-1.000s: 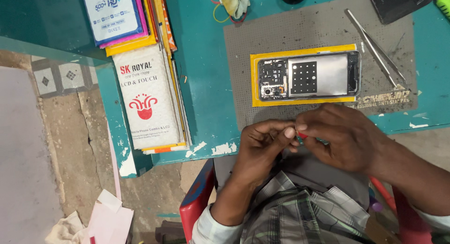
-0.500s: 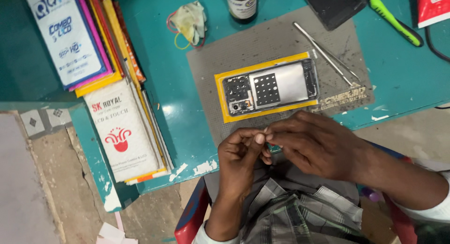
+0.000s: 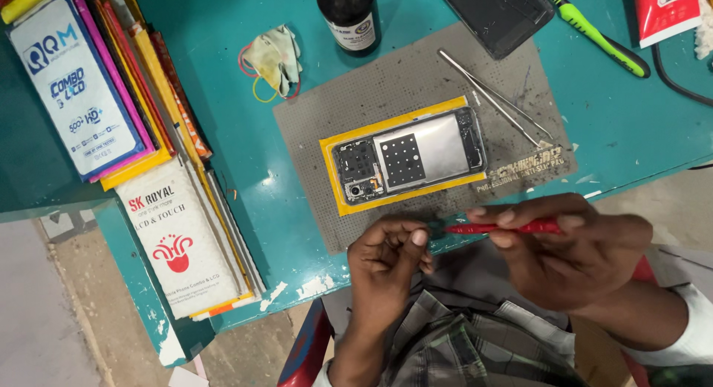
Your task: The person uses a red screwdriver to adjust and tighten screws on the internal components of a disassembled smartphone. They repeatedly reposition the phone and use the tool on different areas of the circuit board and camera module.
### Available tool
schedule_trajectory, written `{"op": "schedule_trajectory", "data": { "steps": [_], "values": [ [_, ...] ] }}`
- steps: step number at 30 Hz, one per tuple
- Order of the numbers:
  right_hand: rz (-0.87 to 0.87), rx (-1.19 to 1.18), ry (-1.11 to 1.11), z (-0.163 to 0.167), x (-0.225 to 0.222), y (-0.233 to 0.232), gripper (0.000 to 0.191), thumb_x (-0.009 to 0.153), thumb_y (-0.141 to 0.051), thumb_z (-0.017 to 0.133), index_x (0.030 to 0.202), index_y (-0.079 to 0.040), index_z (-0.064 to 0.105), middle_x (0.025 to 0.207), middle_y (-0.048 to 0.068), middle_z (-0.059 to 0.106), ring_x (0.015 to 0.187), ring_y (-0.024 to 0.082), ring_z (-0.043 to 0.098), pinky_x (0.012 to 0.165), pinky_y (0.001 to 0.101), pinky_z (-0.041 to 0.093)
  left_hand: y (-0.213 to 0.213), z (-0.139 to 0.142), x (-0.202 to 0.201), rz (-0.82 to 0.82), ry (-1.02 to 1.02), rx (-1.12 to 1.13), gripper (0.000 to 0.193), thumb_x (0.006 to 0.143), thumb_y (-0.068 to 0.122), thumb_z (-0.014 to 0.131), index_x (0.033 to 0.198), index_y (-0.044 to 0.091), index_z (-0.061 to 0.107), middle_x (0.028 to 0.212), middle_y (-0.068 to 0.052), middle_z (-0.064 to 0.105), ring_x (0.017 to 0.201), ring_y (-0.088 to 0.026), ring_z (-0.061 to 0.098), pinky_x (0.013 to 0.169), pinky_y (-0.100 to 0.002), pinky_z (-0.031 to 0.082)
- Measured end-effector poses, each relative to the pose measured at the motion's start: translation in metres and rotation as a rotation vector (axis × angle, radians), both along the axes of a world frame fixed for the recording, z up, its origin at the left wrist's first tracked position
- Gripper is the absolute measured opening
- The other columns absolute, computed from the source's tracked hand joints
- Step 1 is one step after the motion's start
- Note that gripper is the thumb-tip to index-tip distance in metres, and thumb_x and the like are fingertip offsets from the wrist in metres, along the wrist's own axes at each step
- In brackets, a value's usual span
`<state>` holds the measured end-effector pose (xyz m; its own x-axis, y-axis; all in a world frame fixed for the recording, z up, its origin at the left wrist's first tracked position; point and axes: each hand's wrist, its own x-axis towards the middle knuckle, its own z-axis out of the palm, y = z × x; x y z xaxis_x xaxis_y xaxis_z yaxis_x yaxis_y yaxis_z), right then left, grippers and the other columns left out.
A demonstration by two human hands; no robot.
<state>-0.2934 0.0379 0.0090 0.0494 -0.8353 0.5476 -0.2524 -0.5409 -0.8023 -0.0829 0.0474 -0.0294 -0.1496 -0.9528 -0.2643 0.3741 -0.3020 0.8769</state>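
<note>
- On the grey mat (image 3: 386,82) at the middle of the teal surface (image 3: 223,30) lies an opened phone (image 3: 408,158), back cover off, resting on a yellow sheet (image 3: 330,171); its circuit board and a silvery plate are bare.
- Just below the mat's near edge, the right hand (image 3: 572,253) has its fingers closed around a thin red tool (image 3: 505,227), held level with its tip pointing left.
- Close by, the left hand (image 3: 390,264) has its fingers curled and pinched together near that tip; whether they grip some small part I cannot tell.
- Judging by this, the phone is already opened up, while the work inside seems unfinished: nothing is being put back, and the tool is off the phone.
- Farther back lie metal tweezers (image 3: 494,97), a dark bottle (image 3: 349,15), a black phone panel (image 3: 494,12), a green-handled tool (image 3: 598,38) and a crumpled cloth (image 3: 273,56).
- Along the left stand flat boxes (image 3: 126,134).
</note>
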Motion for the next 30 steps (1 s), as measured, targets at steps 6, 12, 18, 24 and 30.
{"op": "schedule_trajectory", "data": {
  "steps": [6,12,18,24,30],
  "values": [
    [-0.105,0.179,-0.27,-0.015,0.001,0.013,0.058,0.093,0.012,0.062,0.131,-0.012,0.025,0.111,0.017,0.059,0.104,0.017,0.07,0.097,0.0499,0.071,0.001,0.001,-0.002,-0.045,0.071,0.002,0.007,0.102,0.001,0.065,0.107,-0.004,0.066,0.088,-0.01,0.072,0.072,-0.012,0.069,0.059,-0.027,0.059],
    [-0.135,0.166,-0.232,-0.012,-0.004,0.011,0.061,0.096,0.015,0.06,0.134,-0.015,0.024,0.109,0.016,0.061,0.095,0.016,0.073,0.094,0.0468,0.071,0.002,0.001,-0.002,-0.053,0.116,0.042,0.008,0.102,0.0,0.065,0.108,-0.005,0.066,0.094,-0.013,0.073,0.07,-0.012,0.068,0.057,-0.027,0.058],
    [-0.106,0.181,-0.224,-0.006,0.0,0.007,0.058,0.094,0.016,0.057,0.135,-0.012,0.027,0.11,0.016,0.059,0.097,0.022,0.076,0.087,0.0432,0.071,0.004,0.0,-0.002,-0.037,0.131,0.067,0.009,0.102,0.0,0.065,0.108,-0.006,0.066,0.093,-0.014,0.073,0.068,-0.012,0.068,0.056,-0.027,0.058],
    [-0.086,0.206,-0.275,0.005,0.006,-0.003,0.059,0.093,0.015,0.059,0.133,-0.014,0.027,0.112,0.02,0.061,0.098,0.028,0.072,0.094,0.0494,0.071,0.005,0.001,-0.002,-0.029,0.134,0.062,0.009,0.102,0.001,0.065,0.108,-0.006,0.066,0.094,-0.014,0.074,0.068,-0.012,0.068,0.056,-0.027,0.058],
    [0.066,0.014,0.075,0.013,-0.001,-0.011,0.053,0.086,0.01,0.066,0.127,0.003,0.032,0.121,0.017,0.051,0.101,0.028,0.072,0.085,0.0449,0.068,0.009,0.004,0.001,-0.018,0.086,0.074,0.008,0.101,0.001,0.066,0.106,-0.005,0.066,0.089,-0.011,0.072,0.066,-0.011,0.066,0.054,-0.025,0.057]
  ]
}}
